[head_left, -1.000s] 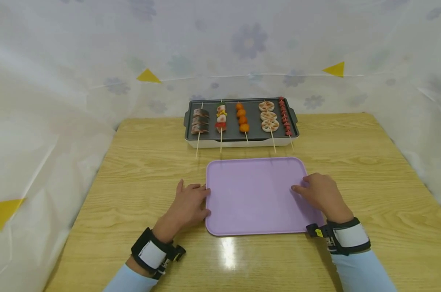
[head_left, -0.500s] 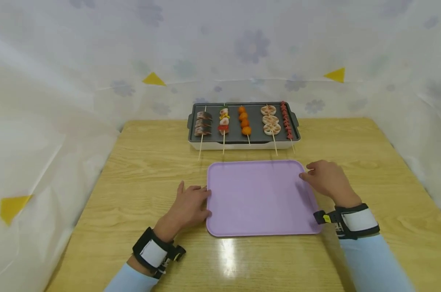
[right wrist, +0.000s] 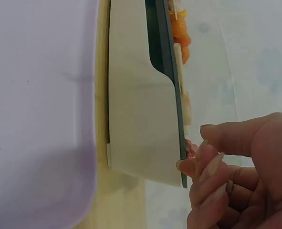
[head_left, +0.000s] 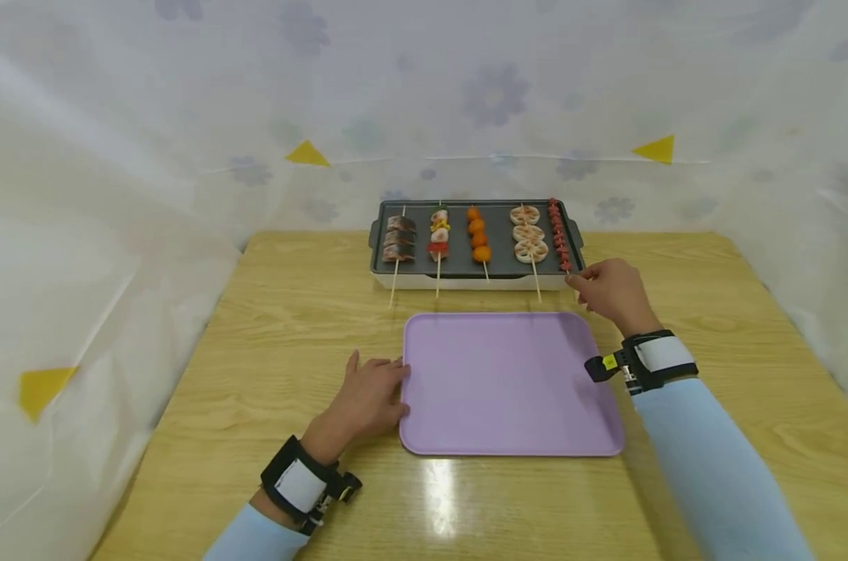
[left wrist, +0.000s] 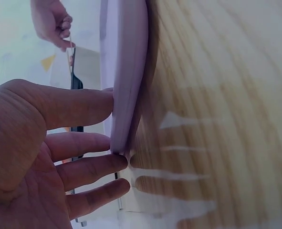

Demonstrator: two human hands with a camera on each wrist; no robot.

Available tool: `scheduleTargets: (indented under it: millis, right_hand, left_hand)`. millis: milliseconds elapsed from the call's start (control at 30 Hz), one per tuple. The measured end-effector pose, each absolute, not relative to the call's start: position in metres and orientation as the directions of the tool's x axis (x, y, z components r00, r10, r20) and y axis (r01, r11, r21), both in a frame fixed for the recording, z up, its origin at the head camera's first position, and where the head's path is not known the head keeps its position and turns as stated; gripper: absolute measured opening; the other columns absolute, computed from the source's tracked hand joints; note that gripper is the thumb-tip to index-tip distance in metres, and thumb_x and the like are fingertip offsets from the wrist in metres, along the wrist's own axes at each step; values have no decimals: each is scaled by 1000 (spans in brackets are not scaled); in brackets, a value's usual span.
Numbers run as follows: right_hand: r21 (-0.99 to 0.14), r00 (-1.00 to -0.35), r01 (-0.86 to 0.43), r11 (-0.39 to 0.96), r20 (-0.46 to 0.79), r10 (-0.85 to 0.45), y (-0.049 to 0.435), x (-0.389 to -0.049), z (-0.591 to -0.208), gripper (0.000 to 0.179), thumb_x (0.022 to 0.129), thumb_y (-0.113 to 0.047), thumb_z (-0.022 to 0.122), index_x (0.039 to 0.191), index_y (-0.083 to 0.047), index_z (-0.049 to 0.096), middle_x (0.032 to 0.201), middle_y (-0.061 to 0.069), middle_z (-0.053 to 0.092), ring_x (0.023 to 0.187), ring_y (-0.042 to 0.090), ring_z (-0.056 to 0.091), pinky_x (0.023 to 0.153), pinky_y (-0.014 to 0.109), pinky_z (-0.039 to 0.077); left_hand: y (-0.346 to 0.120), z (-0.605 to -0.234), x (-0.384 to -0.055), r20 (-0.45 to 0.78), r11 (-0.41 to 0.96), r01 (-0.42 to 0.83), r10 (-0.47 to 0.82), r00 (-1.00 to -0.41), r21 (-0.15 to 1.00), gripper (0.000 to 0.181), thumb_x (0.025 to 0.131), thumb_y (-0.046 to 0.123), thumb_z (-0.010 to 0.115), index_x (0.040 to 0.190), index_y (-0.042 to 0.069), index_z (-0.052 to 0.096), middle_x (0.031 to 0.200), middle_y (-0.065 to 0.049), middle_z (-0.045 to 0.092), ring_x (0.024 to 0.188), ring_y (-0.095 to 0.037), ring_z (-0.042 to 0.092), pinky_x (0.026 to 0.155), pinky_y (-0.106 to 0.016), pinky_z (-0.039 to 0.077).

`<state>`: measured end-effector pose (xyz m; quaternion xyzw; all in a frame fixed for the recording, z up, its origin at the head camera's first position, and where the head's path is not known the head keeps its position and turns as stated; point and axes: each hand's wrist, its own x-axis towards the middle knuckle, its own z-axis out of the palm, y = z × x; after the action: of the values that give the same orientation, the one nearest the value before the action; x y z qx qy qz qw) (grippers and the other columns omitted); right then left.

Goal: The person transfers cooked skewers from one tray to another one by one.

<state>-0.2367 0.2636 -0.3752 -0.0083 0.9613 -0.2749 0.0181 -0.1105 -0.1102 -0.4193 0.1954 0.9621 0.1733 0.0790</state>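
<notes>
A purple tray lies flat on the table. My left hand rests at its left edge; in the left wrist view the thumb and fingers touch the rim, fairly straight. Behind the tray is a grill with a dark plate and white base, bearing several food skewers. At its right front corner my right hand pinches the bare stick of the red-bead skewer, whose food part lies on the plate. In the right wrist view the curled fingers of the right hand partly hide that skewer.
Left of the red one are a lotus-root skewer, an orange-ball skewer, a mixed skewer and a fish-slice skewer. Their sticks overhang the grill's front. A flowered plastic sheet rises behind the wooden table.
My right hand has left the tray's right edge, moved forward to the grill and pinched the red skewer's stick. The left hand has stayed at the tray's left edge.
</notes>
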Motion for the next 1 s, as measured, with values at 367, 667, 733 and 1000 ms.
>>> scheduleTargets:
  millis: [367, 667, 733, 1000]
  right_hand:
    - [-517, -1000, 5, 856, 9, 11, 256, -247, -380, 40, 94, -27, 58, 77, 5, 76, 65, 16, 71, 54, 19, 61, 48, 32, 39]
    - [-531, -1000, 27, 847, -14, 23, 256, -253, -385, 40, 94, -26, 57, 76, 4, 75, 65, 13, 70, 59, 26, 63, 48, 32, 37]
    - [-550, -999, 45, 834, -33, 33, 255, -253, -384, 40, 94, -27, 57, 77, 5, 75, 67, 14, 70, 64, 29, 66, 48, 32, 37]
    - [-626, -993, 99, 773, -106, 42, 253, -255, -383, 36, 94, -22, 55, 85, 7, 72, 66, 8, 66, 58, 19, 55, 46, 32, 36]
  left_hand:
    - [-117, -420, -112, -82, 864, 341, 396, -914, 370, 54, 80, 23, 71, 131, 8, 64, 141, -13, 59, 130, -39, 50, 113, -73, 16]
    - [-122, -418, -111, -86, 873, 326, 380, -921, 364, 56, 79, 23, 73, 132, 7, 63, 140, -14, 59, 130, -38, 50, 113, -72, 16]
    - [-122, -418, -111, -85, 875, 327, 379, -921, 358, 56, 78, 23, 73, 131, 6, 64, 140, -14, 60, 130, -39, 50, 113, -72, 16]
    - [-120, -424, -113, -19, 876, 343, 371, -928, 340, 35, 88, 15, 62, 121, 6, 68, 133, -15, 65, 124, -40, 55, 111, -74, 19]
